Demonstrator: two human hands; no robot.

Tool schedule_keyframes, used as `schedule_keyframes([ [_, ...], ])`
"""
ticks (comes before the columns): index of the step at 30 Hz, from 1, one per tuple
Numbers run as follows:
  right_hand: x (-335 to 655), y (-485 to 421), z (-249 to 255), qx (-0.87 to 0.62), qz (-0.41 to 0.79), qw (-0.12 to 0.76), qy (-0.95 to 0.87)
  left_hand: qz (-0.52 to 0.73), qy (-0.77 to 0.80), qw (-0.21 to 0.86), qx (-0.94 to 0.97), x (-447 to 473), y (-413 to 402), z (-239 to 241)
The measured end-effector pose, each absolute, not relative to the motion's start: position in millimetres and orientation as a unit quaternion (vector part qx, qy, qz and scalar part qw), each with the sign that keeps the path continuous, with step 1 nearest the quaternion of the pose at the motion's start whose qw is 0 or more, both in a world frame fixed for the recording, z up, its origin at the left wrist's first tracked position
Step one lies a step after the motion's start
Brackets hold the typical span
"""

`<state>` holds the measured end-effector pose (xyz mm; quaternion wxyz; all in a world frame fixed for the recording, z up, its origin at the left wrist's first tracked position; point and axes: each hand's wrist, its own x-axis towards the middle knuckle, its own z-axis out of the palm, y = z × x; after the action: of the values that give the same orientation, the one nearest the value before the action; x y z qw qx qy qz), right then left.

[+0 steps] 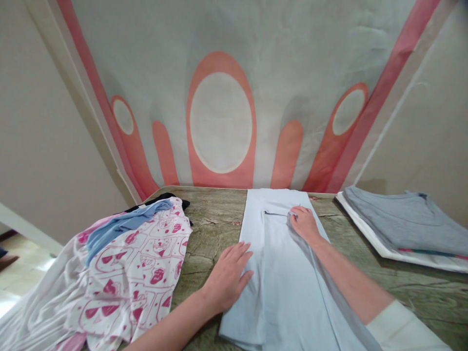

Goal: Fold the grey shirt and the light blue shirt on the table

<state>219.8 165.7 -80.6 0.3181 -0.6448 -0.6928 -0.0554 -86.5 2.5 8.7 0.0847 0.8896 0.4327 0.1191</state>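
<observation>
A pale blue garment (pixel 281 273) lies flat on the table, folded into a long strip running away from me. My left hand (pixel 228 278) rests flat on its left edge with fingers stretched out. My right hand (pixel 303 222) is farther up, its fingers pinching a fold of the blue fabric near the collar.
A heap of clothes (pixel 124 263) sits at the left: white with pink prints, a blue piece, something black. A stack of folded shirts (pixel 405 222), grey on top, lies at the right. The wood-grain table (pixel 212 224) ends at a wall hung with a grey and pink cloth (pixel 219 117).
</observation>
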Motion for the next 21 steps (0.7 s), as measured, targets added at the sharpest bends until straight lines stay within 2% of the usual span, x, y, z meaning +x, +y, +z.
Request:
schedule_keyframes([
  [5,207,152,-56,-0.607,-0.064,0.28,-0.741,0.059,0.423,0.052,0.903,-91,8,-5],
  [10,155,117,-30,-0.42,0.049,0.201,-0.884,0.029,0.415,0.068,0.907,-91,2,-8],
  [13,126,91,-26,-0.364,0.093,0.144,-0.915,0.024,0.409,0.078,0.909,-92,0,-7],
  [21,137,89,-33,-0.532,0.047,0.028,-0.845,0.026,0.395,0.087,0.914,-91,-5,1],
])
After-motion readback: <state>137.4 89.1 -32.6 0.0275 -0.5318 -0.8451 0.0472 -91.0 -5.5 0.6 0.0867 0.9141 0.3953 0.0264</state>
